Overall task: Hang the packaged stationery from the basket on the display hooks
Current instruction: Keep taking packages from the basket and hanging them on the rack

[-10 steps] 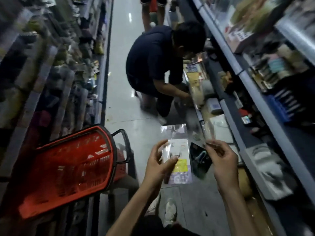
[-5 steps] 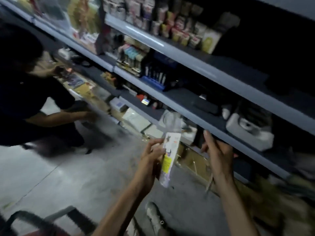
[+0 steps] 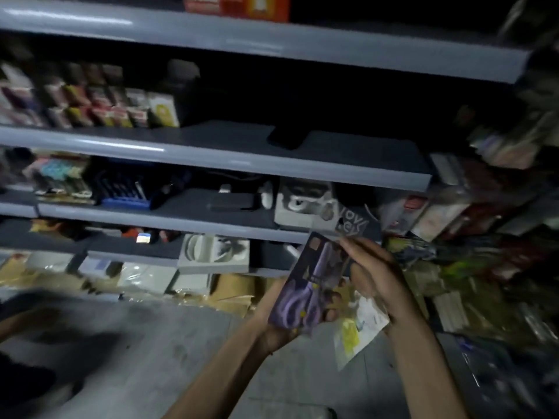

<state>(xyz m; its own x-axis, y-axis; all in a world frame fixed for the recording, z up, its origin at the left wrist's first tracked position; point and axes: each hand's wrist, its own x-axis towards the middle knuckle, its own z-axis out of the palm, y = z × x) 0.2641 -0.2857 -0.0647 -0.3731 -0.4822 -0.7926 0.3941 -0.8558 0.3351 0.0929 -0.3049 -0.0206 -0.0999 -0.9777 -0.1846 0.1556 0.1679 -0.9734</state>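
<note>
I am in a shop, in a stationery aisle. The long grey shelf (image 3: 211,164) is one tier of stacked metal racking. Above it to the left stand rows of small boxed goods (image 3: 90,107). Below it sit a blue tray (image 3: 124,195) of what look like pens and white boxed items (image 3: 305,207). To its right, packets (image 3: 499,146) crowd together. Far beneath it, brown envelopes (image 3: 233,288) pile up by the floor. The carded scissors (image 3: 305,291) in my left hand (image 3: 281,328) are retail-packed too.

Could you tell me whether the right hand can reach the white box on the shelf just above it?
Probably yes: the white box sits at the front of the shelf, nothing between, but the right hand is busy pinching the scissors pack.
</note>
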